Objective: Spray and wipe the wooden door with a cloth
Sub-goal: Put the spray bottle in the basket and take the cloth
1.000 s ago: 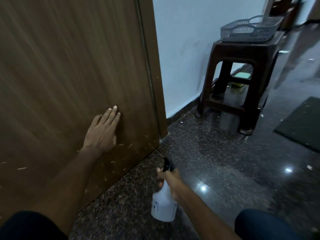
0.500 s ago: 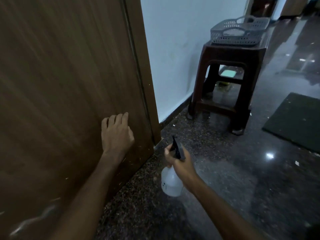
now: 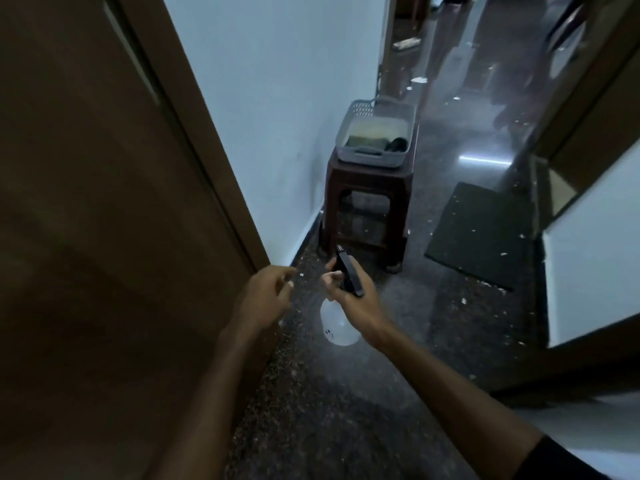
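We grip spray bottle (image 3: 341, 322) in right hand (image 3: 351, 296), finger at trigger, ready. Left hand (image 3: 265, 297) loose, half-curled, holding nothing, just off wooden door (image 3: 86, 237). No cloth visible.

I see a white wall (image 3: 277, 98), dark speckled glossy floor (image 3: 346, 410), brown stool (image 3: 367, 202) carrying a grey basket (image 3: 375, 133), dark mat (image 3: 481, 233) nearby.

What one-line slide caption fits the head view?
Right hand grips spray bottle beside wooden door; left hand empty.
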